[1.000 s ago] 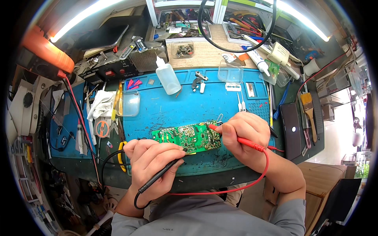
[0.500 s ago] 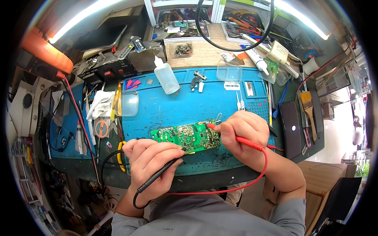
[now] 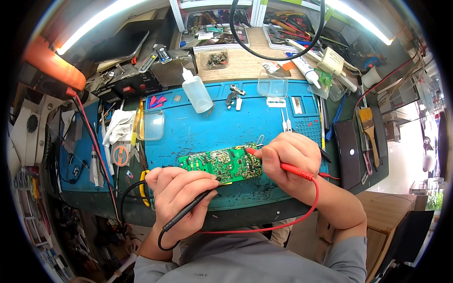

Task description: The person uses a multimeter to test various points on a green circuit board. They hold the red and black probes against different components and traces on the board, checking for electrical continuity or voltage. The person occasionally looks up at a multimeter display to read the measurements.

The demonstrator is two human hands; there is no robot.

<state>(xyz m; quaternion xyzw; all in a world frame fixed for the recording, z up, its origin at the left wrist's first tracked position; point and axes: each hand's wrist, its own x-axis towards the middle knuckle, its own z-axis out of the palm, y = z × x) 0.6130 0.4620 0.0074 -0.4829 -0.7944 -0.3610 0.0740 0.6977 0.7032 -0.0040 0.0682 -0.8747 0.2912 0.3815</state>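
A green circuit board point(image 3: 229, 165), crowded with small parts, lies on the blue work mat point(image 3: 188, 127) between my hands. My left hand point(image 3: 177, 195) is closed round a black test probe point(image 3: 186, 211), whose tip is at the board's near edge. Closed in my right hand point(image 3: 295, 158) is a red test probe point(image 3: 297, 171); its tip is at the board's upper right part. Whether either tip touches metal is too small to tell. The red lead point(image 3: 264, 230) loops below my right forearm toward the left.
Yellow-handled pliers point(image 3: 144, 188) lie left of my left hand. A clear squeeze bottle point(image 3: 197, 92) stands at the mat's back, near a clear plastic box point(image 3: 272, 85). An orange multimeter point(image 3: 59, 68) is at the far left. A dark phone point(image 3: 347, 153) and a brush point(image 3: 369, 132) lie right.
The whole view has shifted very slightly. Both hands keep their probes at about the same places on the board.
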